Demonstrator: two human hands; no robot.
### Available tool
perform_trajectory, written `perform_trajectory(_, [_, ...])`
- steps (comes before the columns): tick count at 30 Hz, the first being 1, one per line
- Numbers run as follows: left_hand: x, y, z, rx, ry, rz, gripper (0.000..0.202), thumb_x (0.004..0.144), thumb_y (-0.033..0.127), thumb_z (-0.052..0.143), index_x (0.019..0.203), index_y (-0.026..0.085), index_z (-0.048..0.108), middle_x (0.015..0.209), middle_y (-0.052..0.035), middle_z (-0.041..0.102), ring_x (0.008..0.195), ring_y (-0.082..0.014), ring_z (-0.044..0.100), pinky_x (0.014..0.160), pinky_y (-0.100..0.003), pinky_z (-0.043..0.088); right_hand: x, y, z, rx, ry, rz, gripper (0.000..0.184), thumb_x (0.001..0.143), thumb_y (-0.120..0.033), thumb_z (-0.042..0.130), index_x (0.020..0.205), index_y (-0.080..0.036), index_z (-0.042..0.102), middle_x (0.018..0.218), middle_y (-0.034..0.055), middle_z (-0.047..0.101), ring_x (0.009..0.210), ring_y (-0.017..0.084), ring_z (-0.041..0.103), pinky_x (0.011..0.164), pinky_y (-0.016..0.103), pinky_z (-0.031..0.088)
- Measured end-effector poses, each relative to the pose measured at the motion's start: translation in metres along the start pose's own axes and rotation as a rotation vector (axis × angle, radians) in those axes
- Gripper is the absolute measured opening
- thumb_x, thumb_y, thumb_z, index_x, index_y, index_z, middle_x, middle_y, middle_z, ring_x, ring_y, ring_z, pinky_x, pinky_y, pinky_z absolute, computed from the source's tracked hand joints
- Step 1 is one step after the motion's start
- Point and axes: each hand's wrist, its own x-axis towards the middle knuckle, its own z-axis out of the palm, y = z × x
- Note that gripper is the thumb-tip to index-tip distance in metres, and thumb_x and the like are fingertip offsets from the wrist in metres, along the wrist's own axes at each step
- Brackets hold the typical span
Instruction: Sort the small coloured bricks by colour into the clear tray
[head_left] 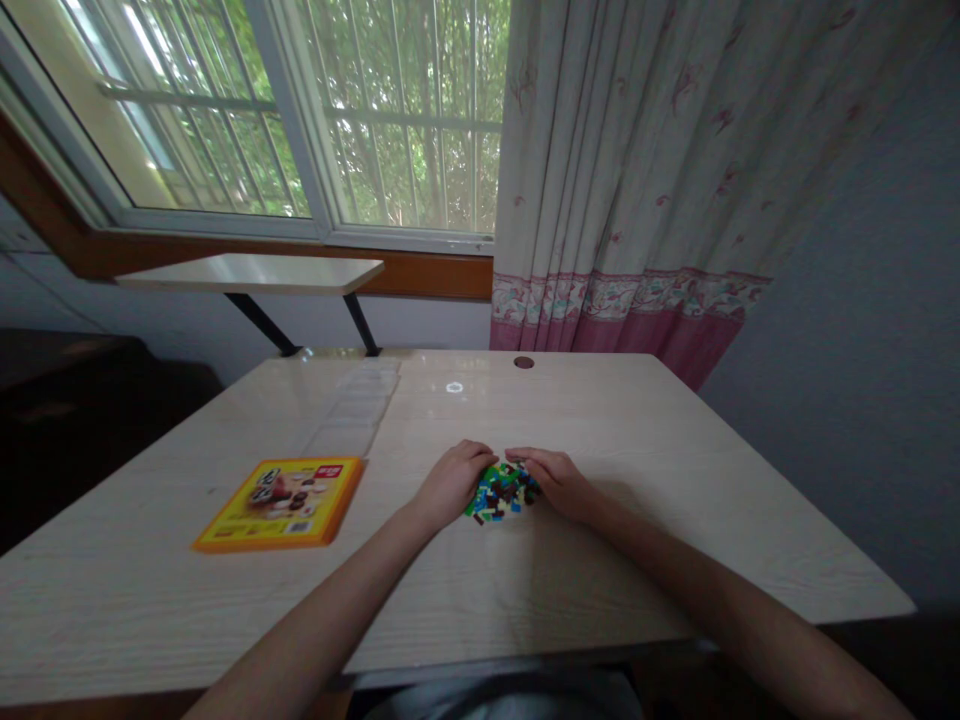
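Observation:
A small heap of tiny building bricks [501, 492] in green, blue, brown and pale yellow lies on the wooden table. Curved along the heap's left and far side is my left hand [456, 482], its fingers stretched out. My right hand [556, 480] lies against the right side with fingers extended toward the left one. Both hands rest low at the tabletop and touch the edges of the heap. Neither is visibly closed around a brick, though the fingertips partly cover some bricks.
Left of the hands lies a flat yellow-orange box [281, 505] with a printed lid. Behind it stretches a clear plastic compartment tray [349, 405]. A raised shelf [255, 270] on black legs stands at the back left. A cable hole [523, 363] is near the far edge.

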Motion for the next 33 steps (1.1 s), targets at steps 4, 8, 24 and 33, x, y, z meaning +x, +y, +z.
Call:
perform_trajectory(4, [0.001, 0.000, 0.001, -0.030, 0.008, -0.014, 0.029, 0.078, 0.009, 0.046, 0.103, 0.014, 0.060, 0.099, -0.0092, 0.060, 0.094, -0.0194, 0.051, 0.086, -0.032, 0.042, 0.001, 0.000, 0.001, -0.044, -0.006, 0.016, 0.037, 0.087, -0.026, 0.031, 0.111, -0.017, 0.058, 0.110, 0.0061, 0.061, 0.102, 0.016, 0.056, 0.093, 0.034, 0.041])
perform_trajectory(8, [0.001, -0.001, 0.001, -0.060, 0.020, -0.020, 0.028, 0.078, 0.009, 0.045, 0.102, 0.014, 0.060, 0.097, -0.0087, 0.060, 0.094, -0.0187, 0.051, 0.085, -0.031, 0.042, 0.000, -0.006, 0.003, -0.053, -0.061, -0.057, 0.036, 0.088, -0.024, 0.031, 0.114, -0.019, 0.056, 0.112, 0.0043, 0.061, 0.102, 0.016, 0.056, 0.092, 0.034, 0.042])
perform_trajectory(24, [-0.030, -0.053, -0.097, 0.195, 0.023, -0.369, 0.034, 0.083, 0.031, 0.037, 0.101, 0.015, 0.060, 0.103, -0.0101, 0.061, 0.095, -0.0222, 0.054, 0.086, -0.035, 0.041, 0.002, 0.004, -0.020, -0.130, -0.002, -0.004, 0.035, 0.087, -0.026, 0.032, 0.108, -0.015, 0.059, 0.107, 0.0080, 0.063, 0.100, 0.017, 0.057, 0.092, 0.035, 0.043])
perform_trajectory(33, [-0.136, -0.117, -0.156, 0.325, -0.319, -1.323, 0.079, 0.058, 0.081, 0.035, 0.085, 0.010, 0.057, 0.089, -0.0154, 0.064, 0.077, -0.0262, 0.059, 0.063, -0.031, 0.045, 0.004, 0.002, -0.017, -0.135, -0.028, -0.006, 0.034, 0.087, -0.027, 0.032, 0.105, -0.016, 0.059, 0.105, 0.0076, 0.064, 0.098, 0.017, 0.058, 0.089, 0.034, 0.044])
